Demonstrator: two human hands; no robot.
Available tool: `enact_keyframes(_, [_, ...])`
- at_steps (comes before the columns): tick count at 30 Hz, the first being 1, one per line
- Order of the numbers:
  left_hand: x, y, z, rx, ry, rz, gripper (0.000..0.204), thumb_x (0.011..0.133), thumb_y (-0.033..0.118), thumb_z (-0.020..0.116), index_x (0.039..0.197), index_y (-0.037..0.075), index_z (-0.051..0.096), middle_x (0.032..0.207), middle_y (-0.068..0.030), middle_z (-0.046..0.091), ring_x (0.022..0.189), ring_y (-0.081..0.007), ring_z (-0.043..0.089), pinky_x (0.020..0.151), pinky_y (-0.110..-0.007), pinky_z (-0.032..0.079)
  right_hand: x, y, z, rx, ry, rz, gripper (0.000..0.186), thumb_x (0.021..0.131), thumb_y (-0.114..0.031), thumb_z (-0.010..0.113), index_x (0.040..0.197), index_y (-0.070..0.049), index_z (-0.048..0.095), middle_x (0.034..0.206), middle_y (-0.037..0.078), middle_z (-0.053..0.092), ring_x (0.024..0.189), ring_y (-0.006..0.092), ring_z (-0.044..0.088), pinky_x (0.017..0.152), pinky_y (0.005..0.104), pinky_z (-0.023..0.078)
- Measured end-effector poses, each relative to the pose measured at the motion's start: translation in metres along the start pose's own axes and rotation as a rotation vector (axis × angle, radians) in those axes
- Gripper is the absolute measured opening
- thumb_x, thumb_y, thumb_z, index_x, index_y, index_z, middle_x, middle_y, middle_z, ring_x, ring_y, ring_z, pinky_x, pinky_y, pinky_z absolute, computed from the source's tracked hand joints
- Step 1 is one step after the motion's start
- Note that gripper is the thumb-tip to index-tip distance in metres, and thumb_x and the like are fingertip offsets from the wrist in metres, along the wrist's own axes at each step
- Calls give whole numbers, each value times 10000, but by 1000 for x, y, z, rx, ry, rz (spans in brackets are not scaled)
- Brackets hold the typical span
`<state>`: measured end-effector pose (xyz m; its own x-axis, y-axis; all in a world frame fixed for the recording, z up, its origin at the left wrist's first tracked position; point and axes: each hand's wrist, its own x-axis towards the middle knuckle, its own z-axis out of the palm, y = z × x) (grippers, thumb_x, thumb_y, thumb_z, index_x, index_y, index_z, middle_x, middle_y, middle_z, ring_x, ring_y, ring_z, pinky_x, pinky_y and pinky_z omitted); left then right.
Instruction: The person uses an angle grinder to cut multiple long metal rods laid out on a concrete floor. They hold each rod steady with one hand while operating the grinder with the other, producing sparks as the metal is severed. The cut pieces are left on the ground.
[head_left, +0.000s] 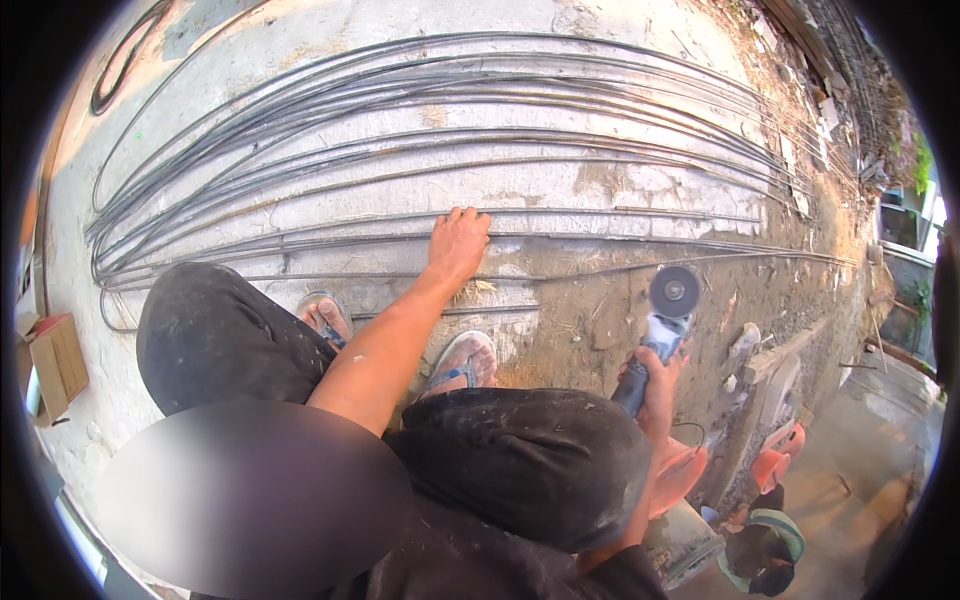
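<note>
Long, thin steel rebar rods (350, 185) lie across the concrete slab, bent round in loops at the left. My left hand (460, 245) reaches forward with its fingers curled over one rebar rod (580, 211). In my right hand (656, 388) is a blue angle grinder (634, 384), gripped round its body. Its dark round cutting disc (675, 292) points away from me, over the dirt and just on the near side of the rod ends. Whether the disc spins cannot be told. A short rebar piece (445, 312) lies between the longer rods and my sandalled feet.
A cardboard box (58, 365) stands at the left edge. To the right, a wooden plank (765, 400) lies by orange plastic pieces (775, 458). Below them is another person in a cap (775, 535). Rubble (815, 110) lines the far right, and a dark coil (125, 60) lies far left.
</note>
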<state>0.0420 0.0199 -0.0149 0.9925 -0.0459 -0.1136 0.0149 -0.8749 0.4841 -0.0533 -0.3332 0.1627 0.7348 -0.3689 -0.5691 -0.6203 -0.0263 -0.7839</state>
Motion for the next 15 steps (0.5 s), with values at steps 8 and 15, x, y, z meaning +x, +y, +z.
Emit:
enact_keyframes(8, [25, 41, -73, -176, 138, -26, 272, 983, 301, 763, 1027, 37, 716, 1044, -131, 726, 1075, -345, 688, 920, -504, 542, -24, -7, -9, 183, 96, -26, 254, 894, -126, 730, 1080, 6, 617, 788, 106, 687, 586, 219, 680, 513, 357, 563])
enact_keyframes(15, [-3, 24, -36, -107, -453, -120, 523, 1038, 536, 667, 974, 31, 786, 997, -200, 790, 979, -375, 747, 832, -522, 569, -21, -11, -26, -65, 83, -2, 308, 877, -135, 748, 1122, 2, 619, 822, 98, 683, 597, 208, 671, 539, 350, 563])
